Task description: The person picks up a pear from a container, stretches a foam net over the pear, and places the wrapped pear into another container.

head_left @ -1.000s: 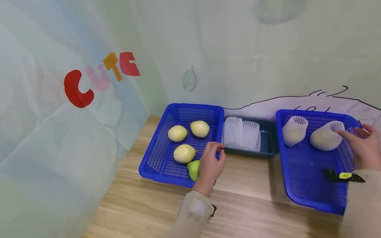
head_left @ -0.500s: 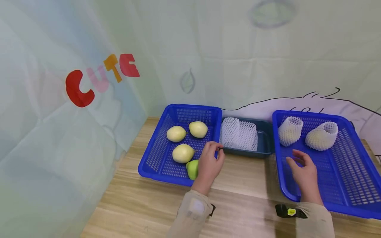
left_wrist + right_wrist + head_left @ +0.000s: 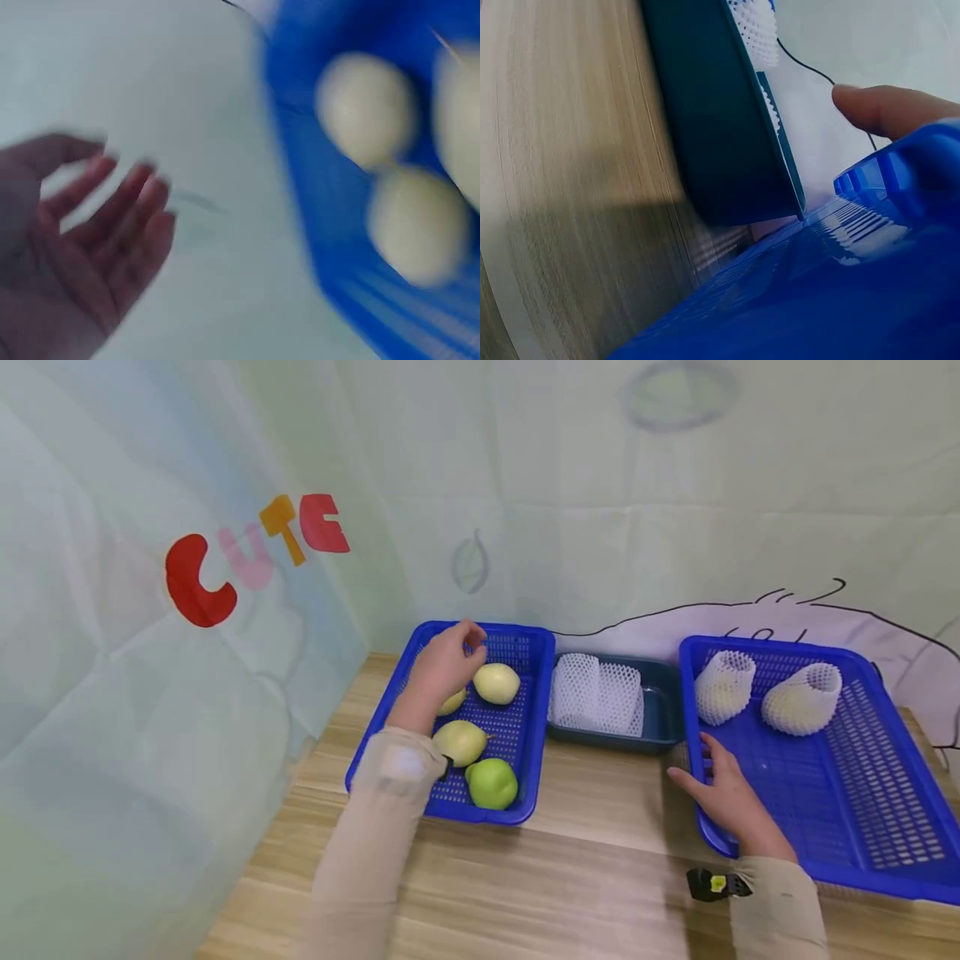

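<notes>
My left hand (image 3: 444, 664) hovers over the back of the left blue basket (image 3: 534, 752), fingers loosely bent and nothing in them. Below it lie pale yellow pears (image 3: 497, 683), one partly covered by the hand, and a brighter green fruit (image 3: 492, 783) sits at the front. At the left rim of the right blue basket (image 3: 795, 793) is my right hand (image 3: 731, 797), with its thumb stretched outward past the rim. The right wrist view shows one finger (image 3: 885, 109) above the rim; the basket wall hides the others. Two pears (image 3: 801, 700) in white foam nets lie at that basket's back.
Between the baskets stands a dark green tray (image 3: 663, 710) holding white foam nets (image 3: 600, 693). A wooden table (image 3: 570, 877) carries everything. Printed cloth (image 3: 585, 510) hangs close behind and on the left.
My left hand has moved from the left basket's right rim to its back, uncovering the green fruit. My right hand has come left from the netted pears to the right basket's left rim.
</notes>
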A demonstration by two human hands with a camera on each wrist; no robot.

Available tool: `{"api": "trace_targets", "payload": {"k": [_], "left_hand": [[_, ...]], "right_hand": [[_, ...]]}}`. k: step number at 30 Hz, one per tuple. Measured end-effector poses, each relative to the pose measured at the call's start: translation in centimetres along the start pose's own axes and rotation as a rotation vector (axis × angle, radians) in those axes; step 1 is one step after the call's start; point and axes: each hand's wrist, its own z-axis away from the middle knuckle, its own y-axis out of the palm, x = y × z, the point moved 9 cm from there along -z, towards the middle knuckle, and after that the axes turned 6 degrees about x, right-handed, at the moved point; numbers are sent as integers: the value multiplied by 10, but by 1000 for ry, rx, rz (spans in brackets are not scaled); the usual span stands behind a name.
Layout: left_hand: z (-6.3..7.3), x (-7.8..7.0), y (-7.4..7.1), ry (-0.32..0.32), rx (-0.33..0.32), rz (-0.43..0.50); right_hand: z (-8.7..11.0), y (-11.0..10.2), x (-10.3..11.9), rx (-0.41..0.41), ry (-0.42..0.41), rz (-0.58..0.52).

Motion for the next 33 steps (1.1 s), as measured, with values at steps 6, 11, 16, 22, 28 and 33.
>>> {"api": "trace_targets", "payload": {"k": [6,11,16,22,28,33], "left_hand": [[-16,66,55,-52,493,-128],[-1,91,84,-155,677,-138],[15,102,91,-322,732,-206],[20,108,86,-426,660,-262],[18,107,83,-411,649,-243],[3,86,82,-223,684,-162]], "right_hand": [[1,-1,-1,3,-8,-9],[3,1,0,-7,-8,-25],[2,2,2,-12,-8,-32],[1,2,2,-4,3,-29],[0,2,1,-5,13,-26],[0,0,-1,-5,21,-31]]}}
